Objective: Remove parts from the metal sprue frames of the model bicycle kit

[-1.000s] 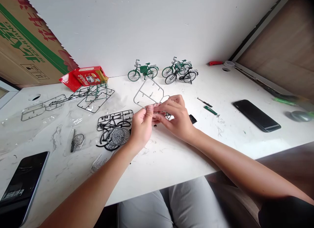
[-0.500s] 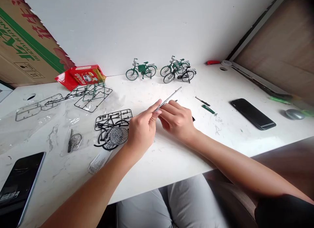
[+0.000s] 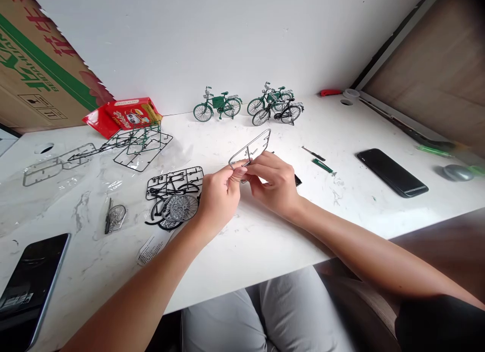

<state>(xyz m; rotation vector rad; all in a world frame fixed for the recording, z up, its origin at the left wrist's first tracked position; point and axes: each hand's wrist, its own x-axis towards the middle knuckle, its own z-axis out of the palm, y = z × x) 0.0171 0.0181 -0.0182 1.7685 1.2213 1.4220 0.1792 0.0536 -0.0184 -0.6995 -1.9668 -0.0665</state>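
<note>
A thin grey parts frame (image 3: 249, 151) stands tilted between my two hands above the table. My left hand (image 3: 222, 193) pinches its near left part with thumb and finger. At its near right side, the fingers of my right hand (image 3: 273, 183) are closed on it; the fingertips hide the spot they hold. Left of my left hand lie a black parts frame (image 3: 174, 179), black bicycle parts and grey spoked wheels (image 3: 184, 207). Several assembled model bicycles stand at the back, among them a green one (image 3: 217, 105) and a black one (image 3: 290, 113).
Red packets (image 3: 132, 114), more parts frames (image 3: 142, 152) and clear bags lie at the left. A phone (image 3: 36, 286) is at the front left, another (image 3: 392, 171) at the right. Green tweezers (image 3: 322, 165), a small tool (image 3: 312, 153) and a mouse (image 3: 457, 172) lie on the right.
The grey frame has turned from nearly edge-on to show its open outline and inner bars. Both hands have shifted slightly around it.
</note>
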